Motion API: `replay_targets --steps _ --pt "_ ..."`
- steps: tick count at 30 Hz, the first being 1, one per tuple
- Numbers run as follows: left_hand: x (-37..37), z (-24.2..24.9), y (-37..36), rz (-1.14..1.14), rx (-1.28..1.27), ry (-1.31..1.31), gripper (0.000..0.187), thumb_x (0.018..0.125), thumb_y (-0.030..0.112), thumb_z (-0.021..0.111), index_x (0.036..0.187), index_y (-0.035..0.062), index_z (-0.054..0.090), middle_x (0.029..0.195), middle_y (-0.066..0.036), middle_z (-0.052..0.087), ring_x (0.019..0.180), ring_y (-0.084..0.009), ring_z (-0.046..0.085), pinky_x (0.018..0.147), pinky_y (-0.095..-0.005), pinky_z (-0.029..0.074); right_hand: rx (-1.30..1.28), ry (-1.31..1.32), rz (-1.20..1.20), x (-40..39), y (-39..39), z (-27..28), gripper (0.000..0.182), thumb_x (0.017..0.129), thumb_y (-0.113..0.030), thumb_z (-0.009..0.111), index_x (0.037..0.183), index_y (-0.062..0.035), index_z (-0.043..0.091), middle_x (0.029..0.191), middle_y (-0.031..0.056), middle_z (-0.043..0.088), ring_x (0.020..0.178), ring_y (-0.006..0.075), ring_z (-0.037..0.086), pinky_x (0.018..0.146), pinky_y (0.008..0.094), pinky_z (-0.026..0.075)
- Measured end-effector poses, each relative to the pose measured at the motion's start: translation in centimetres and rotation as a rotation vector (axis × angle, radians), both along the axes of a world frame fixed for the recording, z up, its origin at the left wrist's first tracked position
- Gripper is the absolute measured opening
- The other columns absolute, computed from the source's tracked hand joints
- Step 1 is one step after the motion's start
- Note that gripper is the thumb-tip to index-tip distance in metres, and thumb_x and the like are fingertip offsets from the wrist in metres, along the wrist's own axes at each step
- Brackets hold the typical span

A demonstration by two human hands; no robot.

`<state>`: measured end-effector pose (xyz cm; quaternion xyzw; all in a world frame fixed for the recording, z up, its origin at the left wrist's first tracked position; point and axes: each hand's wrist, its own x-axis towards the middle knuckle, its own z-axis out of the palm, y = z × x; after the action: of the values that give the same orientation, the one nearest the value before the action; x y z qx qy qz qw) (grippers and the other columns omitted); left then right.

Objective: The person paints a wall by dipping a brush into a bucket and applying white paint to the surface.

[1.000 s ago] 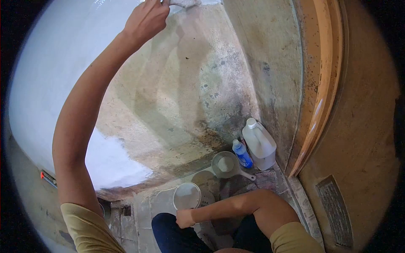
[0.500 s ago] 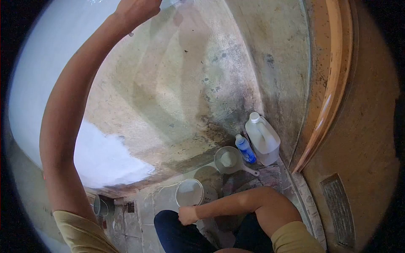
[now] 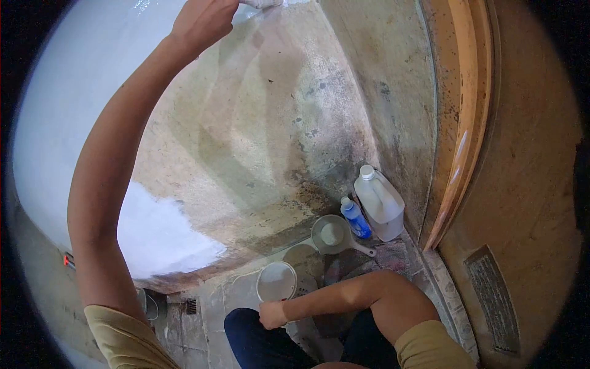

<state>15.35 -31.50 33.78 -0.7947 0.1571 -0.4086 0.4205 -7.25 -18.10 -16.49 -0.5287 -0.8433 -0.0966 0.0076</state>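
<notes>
My left hand [image 3: 206,21] is raised to the top of the view, its fingers closed round a paintbrush [image 3: 261,3] that the upper edge partly cuts off. The brush is against the wall [image 3: 246,123], at the border between wet white paint and bare, stained plaster. Low in the middle, my right hand [image 3: 272,315] is curled closed over my dark-trousered knee, right by the near rim of a white bucket [image 3: 276,281]. What its fingers hold, if anything, is hidden.
On the floor at the wall's foot are a grey dipper [image 3: 332,235], a blue-and-white bottle [image 3: 355,218] and a large white jug [image 3: 381,203]. Behind my left arm is a dark bucket [image 3: 150,304], near a floor drain [image 3: 191,305]. An orange-brown frame [image 3: 458,141] edges the right side.
My left hand and the brush have shifted slightly down and right in view, so more of the brush shows. The right hand stays in place.
</notes>
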Motion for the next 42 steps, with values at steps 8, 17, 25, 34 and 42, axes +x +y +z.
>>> replay_targets --steps 8,17,25,34,42 --pt "1.4 0.7 4.5 -0.155 0.103 -0.113 0.029 0.081 0.003 0.052 0.109 0.0014 0.058 0.100 -0.016 0.060 0.090 -0.0316 0.061 0.072 -0.0402 0.053 -0.014 -0.035 -0.020 -0.2 -1.1 1.4 0.014 0.074 -0.014 0.063 0.082 -0.0125 0.074 0.086 0.0061 0.071 0.084 0.0263 0.068 0.063 0.0443 0.055" --pt "0.5 1.0 4.4 -0.231 0.097 -0.206 0.039 0.078 0.003 0.053 0.117 0.0078 0.054 0.105 -0.011 0.057 0.097 -0.0286 0.059 0.071 -0.0425 0.054 0.033 -0.003 0.001 0.1 -0.3 -0.2 0.012 0.072 -0.013 0.063 0.077 -0.0100 0.073 0.082 0.0083 0.070 0.080 0.0276 0.068 0.063 0.0432 0.054" --pt "1.5 1.2 -2.3 -0.254 0.015 -0.051 0.023 0.074 0.001 0.053 0.096 -0.0036 0.060 0.099 -0.020 0.059 0.092 -0.0327 0.060 0.074 -0.0410 0.052 0.125 0.070 0.003 0.5 -0.3 -1.0 0.010 0.067 -0.014 0.064 0.071 -0.0099 0.072 0.075 0.0096 0.069 0.073 0.0288 0.068 0.061 0.0438 0.054" --pt "2.7 1.0 -2.1 -0.213 0.061 -0.074 0.020 0.073 0.003 0.054 0.090 -0.0033 0.063 0.100 -0.020 0.060 0.091 -0.0328 0.061 0.074 -0.0409 0.053 0.078 0.088 -0.046 0.4 -0.4 -1.7 0.011 0.070 -0.015 0.063 0.072 -0.0102 0.072 0.076 0.0095 0.069 0.073 0.0281 0.068 0.061 0.0429 0.054" --pt "0.5 0.9 -0.3 -0.056 0.021 -0.017 0.021 0.074 0.004 0.055 0.093 -0.0026 0.062 0.102 -0.019 0.060 0.093 -0.0317 0.061 0.076 -0.0403 0.052 0.038 0.070 -0.018 0.2 -1.0 0.2 0.015 0.074 -0.017 0.061 0.076 -0.0090 0.073 0.080 0.0103 0.070 0.077 0.0294 0.068 0.064 0.0431 0.054"
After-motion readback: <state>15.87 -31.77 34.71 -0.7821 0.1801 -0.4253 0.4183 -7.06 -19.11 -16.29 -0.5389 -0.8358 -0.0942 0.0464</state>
